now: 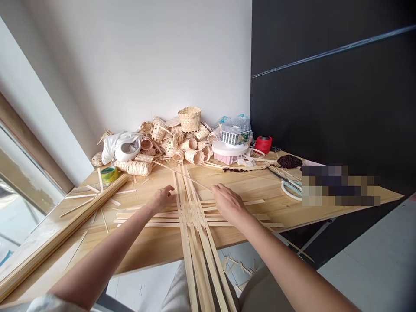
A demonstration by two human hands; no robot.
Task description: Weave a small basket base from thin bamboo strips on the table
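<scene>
Pale flat strips cross in a woven patch (191,215) near the table's front edge, with long ends hanging over the edge toward my lap. My left hand (163,198) is just left of the upright strips, its fingers curved and apart, with nothing seen in them. To the right of the weave, my right hand (227,200) pinches a thin strip (185,176), which slants up and left across the upright strips toward the baskets.
Small woven baskets (189,119) are heaped against the wall. A bundle of long strips (65,234) lies at left by green tape (109,174). Scissors (290,188), dark yarn (290,161) and a red spool (263,144) are at right.
</scene>
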